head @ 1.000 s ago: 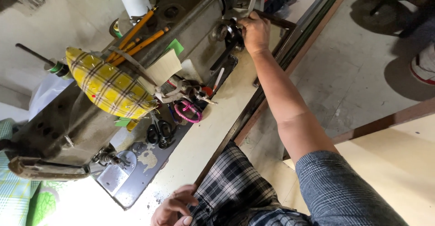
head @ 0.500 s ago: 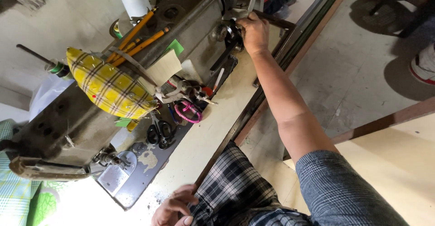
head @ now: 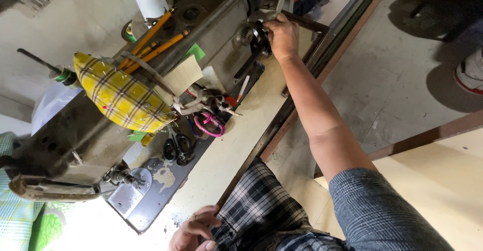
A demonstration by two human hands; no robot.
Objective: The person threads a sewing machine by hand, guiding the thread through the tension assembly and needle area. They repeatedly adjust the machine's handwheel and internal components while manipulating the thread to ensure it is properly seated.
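1. Head view looks down on a grey-brown metal industrial sewing machine that lies along a cream-topped work table, so needle end and wheel end are both within arm's reach.
2. A dark plaid cloth hangs over the table's near edge, close to the needle plate.
3. A yellow checked pincushion is strapped on top of the machine arm, with yellow pencils tucked beside it — handy storage, it seems.
4. Black-handled scissors lie on the machine bed, just beside a pink loop of cord.
5. The right hand, arm stretched out, closes its fingers around the dark handwheel at the machine's far end — a turning grip, I judge.
6. The left hand rests on the plaid cloth at the table edge, fingers loosely curled, holding it down.
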